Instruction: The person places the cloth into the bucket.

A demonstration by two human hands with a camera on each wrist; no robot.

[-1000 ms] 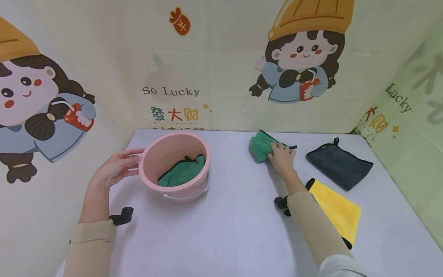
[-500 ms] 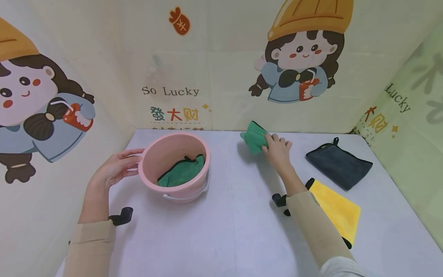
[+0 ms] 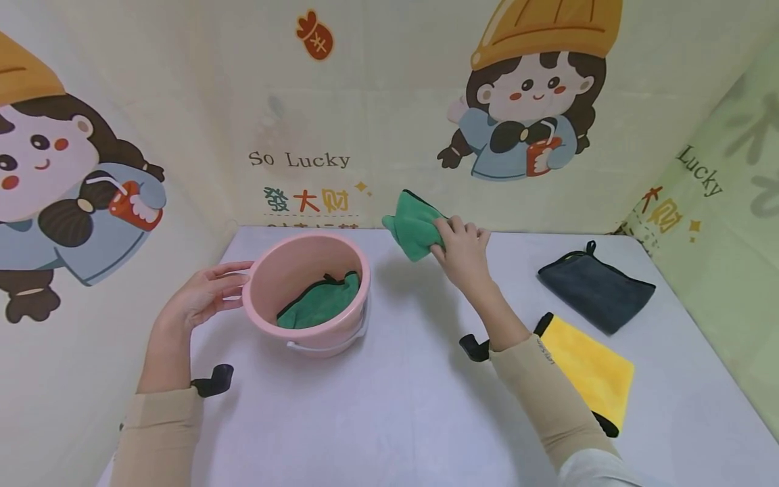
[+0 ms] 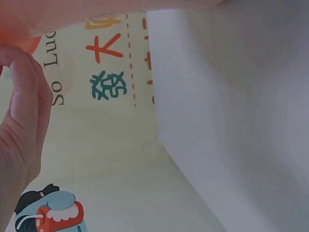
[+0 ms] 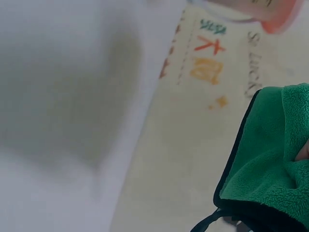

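Observation:
At the left of the head view a pink bucket (image 3: 304, 260) stands on the table with a green cloth (image 3: 322, 304) inside it. My left hand (image 3: 207, 297) touches the bucket's rim from the left, its fingers extended. From the left wrist view, those fingers (image 4: 24, 92) reach the bucket's pink wall (image 4: 96, 10). My right hand (image 3: 465, 253) grips a second green cloth (image 3: 414, 226) with black edging and holds it above the table, to the right of the bucket. The right wrist view shows its fuzzy pile and a black loop (image 5: 205, 221); most of the hand is out of frame.
A dark grey cloth (image 3: 599, 287) with a black hanging loop lies at the back right. Nearer, a yellow cloth (image 3: 593, 362) with black edges lies partly under the right sleeve (image 3: 554, 406) in the head view. A printed backdrop (image 3: 402, 135) rises behind the table (image 3: 365, 419).
My right hand has lifted the green cloth off the table and carried it left, towards the bucket. My left hand and the bucket have stayed put.

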